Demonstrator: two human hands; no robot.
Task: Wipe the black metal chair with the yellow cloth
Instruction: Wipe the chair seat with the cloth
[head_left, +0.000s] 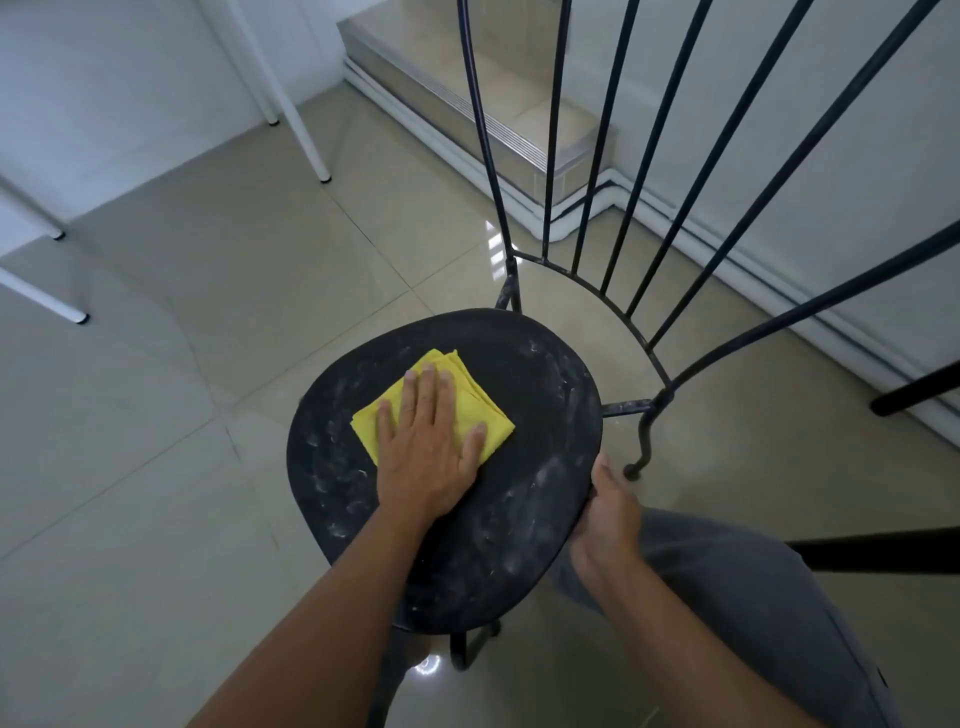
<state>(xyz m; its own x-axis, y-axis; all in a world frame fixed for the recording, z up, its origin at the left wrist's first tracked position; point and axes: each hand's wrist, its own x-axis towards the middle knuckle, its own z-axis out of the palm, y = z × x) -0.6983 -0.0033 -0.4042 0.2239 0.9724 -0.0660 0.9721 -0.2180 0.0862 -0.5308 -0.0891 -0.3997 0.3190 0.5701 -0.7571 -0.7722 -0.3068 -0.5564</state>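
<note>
The black metal chair stands in the middle of the view, its round seat dusted with white smears and its thin-barred back rising to the upper right. A folded yellow cloth lies on the seat's centre. My left hand presses flat on the cloth, fingers spread. My right hand grips the seat's right rim, thumb on top.
Glossy beige floor tiles surround the chair. White table legs stand at the upper left. A tiled step with white skirting runs behind the chair. Another black bar juts in at right, above my grey-trousered knee.
</note>
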